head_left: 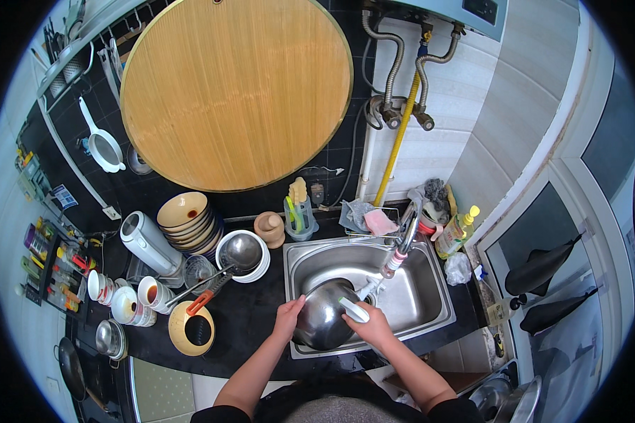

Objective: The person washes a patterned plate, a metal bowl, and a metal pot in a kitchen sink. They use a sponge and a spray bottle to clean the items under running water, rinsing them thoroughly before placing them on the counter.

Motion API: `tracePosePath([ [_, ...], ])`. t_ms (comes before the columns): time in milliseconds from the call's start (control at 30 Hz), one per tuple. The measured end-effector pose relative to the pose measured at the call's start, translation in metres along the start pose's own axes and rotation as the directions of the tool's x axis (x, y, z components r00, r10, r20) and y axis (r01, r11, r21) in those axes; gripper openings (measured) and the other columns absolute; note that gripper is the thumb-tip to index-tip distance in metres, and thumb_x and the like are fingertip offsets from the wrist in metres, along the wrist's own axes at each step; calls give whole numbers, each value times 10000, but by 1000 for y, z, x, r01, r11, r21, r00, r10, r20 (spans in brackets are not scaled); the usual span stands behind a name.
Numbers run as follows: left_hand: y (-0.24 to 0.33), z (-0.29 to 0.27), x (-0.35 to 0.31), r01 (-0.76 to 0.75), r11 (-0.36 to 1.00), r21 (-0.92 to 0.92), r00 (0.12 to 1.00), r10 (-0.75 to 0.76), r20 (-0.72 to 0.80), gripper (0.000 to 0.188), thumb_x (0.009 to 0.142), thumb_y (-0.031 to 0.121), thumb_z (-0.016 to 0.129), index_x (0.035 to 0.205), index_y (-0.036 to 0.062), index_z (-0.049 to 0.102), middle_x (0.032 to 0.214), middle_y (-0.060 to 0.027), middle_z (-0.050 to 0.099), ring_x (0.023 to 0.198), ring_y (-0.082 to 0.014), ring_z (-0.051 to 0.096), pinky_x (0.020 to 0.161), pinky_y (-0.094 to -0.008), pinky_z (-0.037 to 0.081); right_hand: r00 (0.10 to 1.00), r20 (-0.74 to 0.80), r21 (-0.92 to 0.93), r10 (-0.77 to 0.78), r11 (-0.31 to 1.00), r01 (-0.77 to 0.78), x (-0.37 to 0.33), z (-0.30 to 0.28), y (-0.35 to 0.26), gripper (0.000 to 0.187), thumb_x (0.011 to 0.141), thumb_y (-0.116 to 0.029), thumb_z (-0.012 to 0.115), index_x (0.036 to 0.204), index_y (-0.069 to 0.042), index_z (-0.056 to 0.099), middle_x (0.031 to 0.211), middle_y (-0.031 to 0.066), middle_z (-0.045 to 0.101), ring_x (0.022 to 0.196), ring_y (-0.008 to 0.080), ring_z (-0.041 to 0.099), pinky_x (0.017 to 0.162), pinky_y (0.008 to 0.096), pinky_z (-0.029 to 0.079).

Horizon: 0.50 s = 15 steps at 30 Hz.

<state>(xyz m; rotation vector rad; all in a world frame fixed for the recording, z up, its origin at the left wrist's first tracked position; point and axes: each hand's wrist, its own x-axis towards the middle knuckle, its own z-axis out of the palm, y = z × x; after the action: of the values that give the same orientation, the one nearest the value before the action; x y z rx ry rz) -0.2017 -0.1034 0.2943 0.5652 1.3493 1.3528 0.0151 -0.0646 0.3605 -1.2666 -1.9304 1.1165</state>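
Over the near left part of the sink (pixel 441 299) I hold a shiny, rounded metal bowl (pixel 323 321), tilted. My left hand (pixel 288 319) is closed on its left edge, thumb at the rim. My right hand (pixel 372 326) is closed around a white handle (pixel 354 310) with a pale green edge, which lies against the bowl's right side. Whether that handle belongs to the bowl or to a separate tool, I cannot tell. Just beyond the bowl, something white (pixel 370 287) shows in the basin beneath the faucet (pixel 400 257).
A wire rack (pixel 365 235) with a pink cloth (pixel 380 222) stands behind the sink, a yellow soap bottle (pixel 457 233) to its right. Left on the black counter are stacked bowls (pixel 190 222), a ladle (pixel 243 254) across white bowls, and cups. A round wooden board (pixel 236 92) leans behind.
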Motion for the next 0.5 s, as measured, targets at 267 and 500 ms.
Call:
tracePosePath([
  [267, 0, -1, 0, 27, 1000, 7, 999, -27, 19, 344, 854, 335, 559, 798, 5, 638, 695, 6, 583, 604, -72, 505, 571, -208, 397, 999, -52, -25, -8, 1000, 6, 2, 1, -3, 264, 712, -241, 688, 877, -58, 594, 777, 156, 615, 755, 336, 596, 659, 376, 479],
  [500, 14, 0, -6, 37, 999, 2, 999, -37, -1, 308, 851, 314, 564, 768, 26, 636, 709, -1, 596, 638, -87, 525, 607, -226, 405, 997, -74, -45, 30, 998, -33, 6, -7, -3, 273, 721, -263, 676, 882, -60, 588, 769, 152, 618, 741, 335, 598, 648, 382, 480],
])
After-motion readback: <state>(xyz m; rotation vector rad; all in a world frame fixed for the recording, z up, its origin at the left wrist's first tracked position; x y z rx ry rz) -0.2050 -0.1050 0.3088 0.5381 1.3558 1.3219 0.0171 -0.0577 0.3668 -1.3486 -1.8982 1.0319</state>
